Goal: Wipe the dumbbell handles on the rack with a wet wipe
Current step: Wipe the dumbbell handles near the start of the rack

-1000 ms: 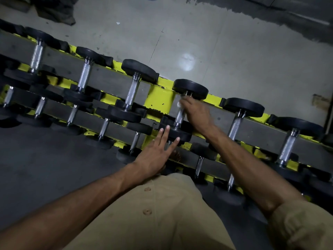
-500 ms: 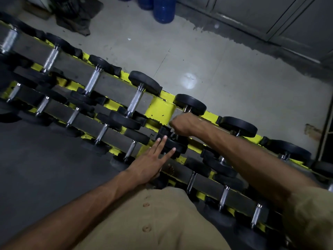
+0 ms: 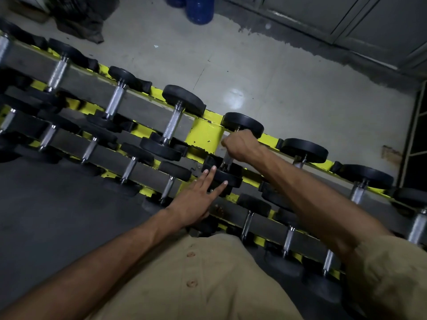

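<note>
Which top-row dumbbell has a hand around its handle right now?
The dumbbell just right of the yellow post: the right hand grips its handle, and the left hand touches its near head with straight fingers. The other handles are bare.

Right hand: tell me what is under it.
The right hand grips a dumbbell handle, whose steel end shows just below the fist. The fingers cover the middle of the handle, and the wet wipe cannot be clearly seen.

Knurled metal handles point(image 3: 172, 125), matt black rubber heads point(image 3: 183, 100), chipped yellow-painted rack point(image 3: 204, 135), glossy floor point(image 3: 254, 77).
</note>
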The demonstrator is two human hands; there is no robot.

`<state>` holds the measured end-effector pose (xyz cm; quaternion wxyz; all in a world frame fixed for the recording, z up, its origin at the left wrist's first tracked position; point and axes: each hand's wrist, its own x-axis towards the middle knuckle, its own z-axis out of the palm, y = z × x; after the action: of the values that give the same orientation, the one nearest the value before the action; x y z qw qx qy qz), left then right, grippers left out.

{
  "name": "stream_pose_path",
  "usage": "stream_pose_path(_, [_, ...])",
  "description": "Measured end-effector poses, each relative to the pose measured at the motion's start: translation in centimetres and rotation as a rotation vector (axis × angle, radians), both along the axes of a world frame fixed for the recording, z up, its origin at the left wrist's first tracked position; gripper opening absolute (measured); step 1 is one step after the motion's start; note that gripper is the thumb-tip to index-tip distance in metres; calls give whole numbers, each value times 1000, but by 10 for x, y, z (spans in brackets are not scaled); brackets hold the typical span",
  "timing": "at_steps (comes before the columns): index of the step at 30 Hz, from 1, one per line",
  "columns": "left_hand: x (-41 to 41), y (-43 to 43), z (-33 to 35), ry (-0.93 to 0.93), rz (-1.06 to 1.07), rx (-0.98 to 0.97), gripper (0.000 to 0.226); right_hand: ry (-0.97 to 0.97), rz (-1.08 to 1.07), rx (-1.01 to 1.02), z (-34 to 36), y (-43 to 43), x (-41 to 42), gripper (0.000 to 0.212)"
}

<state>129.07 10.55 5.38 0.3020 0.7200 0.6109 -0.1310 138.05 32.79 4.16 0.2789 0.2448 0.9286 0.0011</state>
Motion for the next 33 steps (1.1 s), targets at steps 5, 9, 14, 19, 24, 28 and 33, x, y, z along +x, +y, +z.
stream_pose_path(5, [-2,2,-3,18,-73,11,101,17,64,-202,-3,-33,22,19])
stream_pose_path(9, [-7,5,-6,8,-98,6,100,242,49,-49,2,-11,21,15])
stream_pose_path(14, [-13,6,-8,6,-136,23,104,659,-388,-132,-32,-56,54,11])
stream_pose_path(19, [-16,4,-11,-20,-152,43,104,994,-1259,-440,-55,-88,58,11])
stream_pose_path(24, [-23,6,-13,-42,-184,49,103,1113,-1650,-584,-77,-60,48,12])
stream_pose_path(28, [-30,8,-13,-48,-221,41,101,1305,-1870,-806,-76,-42,37,10])
stream_pose_path(33, [-41,10,-13,-25,-260,58,93,1293,-2021,-1311,-74,-16,20,34])
